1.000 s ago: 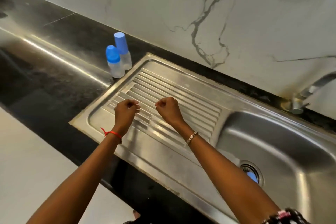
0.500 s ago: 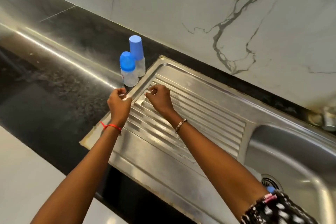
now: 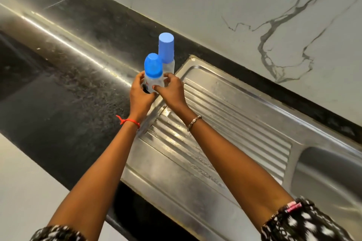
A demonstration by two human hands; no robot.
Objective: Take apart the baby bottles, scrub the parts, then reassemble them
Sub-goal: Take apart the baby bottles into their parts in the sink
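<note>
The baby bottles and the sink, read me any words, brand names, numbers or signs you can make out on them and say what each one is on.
None can be read.
Near bottle: a dark and red printed mark between the left hand and the right hand, partly hidden by fingers, too blurred to read.
Draining board: faint stamped marks near its front, illegible.
Far bottle: no print visible.

Both hands are covering the lower body of the nearer bottle (image 3: 153, 78), hiding its base and most of its printed label. That bottle is blocking part of the taller bottle (image 3: 167, 53). The right picture edge is cutting off the sink basin (image 3: 331, 174).
</note>
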